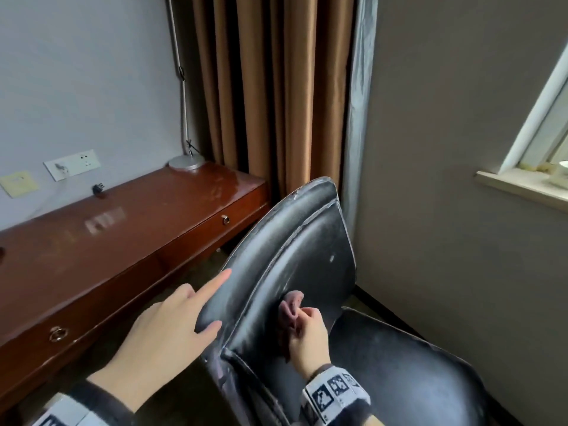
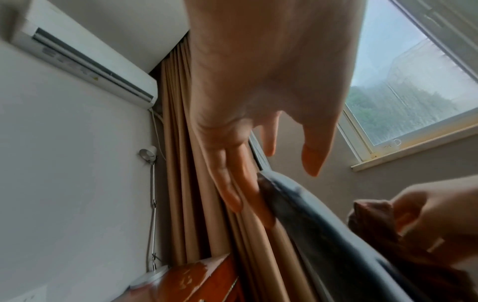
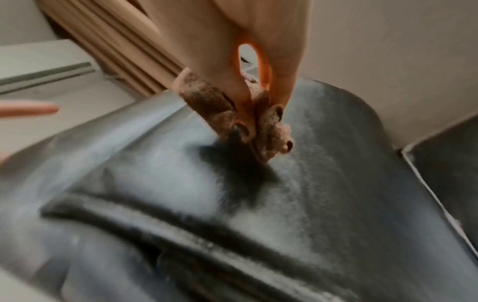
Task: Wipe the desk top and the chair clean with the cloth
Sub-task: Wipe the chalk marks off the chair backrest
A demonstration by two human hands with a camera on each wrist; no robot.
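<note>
A black leather chair stands in the head view, its dusty backrest (image 1: 307, 241) upright and its seat (image 1: 415, 379) at the lower right. My right hand (image 1: 307, 336) grips a bunched brownish-pink cloth (image 1: 290, 305) and holds it against the front of the backrest (image 3: 310, 183). In the right wrist view the cloth (image 3: 269, 130) is pinched between thumb and fingers. My left hand (image 1: 184, 318) is open at the backrest's left edge, index finger straight along it, thumb touching the front. The red-brown desk top (image 1: 92, 241) lies to the left.
A lamp base (image 1: 184, 162) with a thin pole stands on the desk's far end by the tan curtain (image 1: 270, 87). Wall sockets (image 1: 72, 164) and a small black plug (image 1: 98, 190) sit behind the desk. A grey wall and window sill (image 1: 522, 186) close in on the right.
</note>
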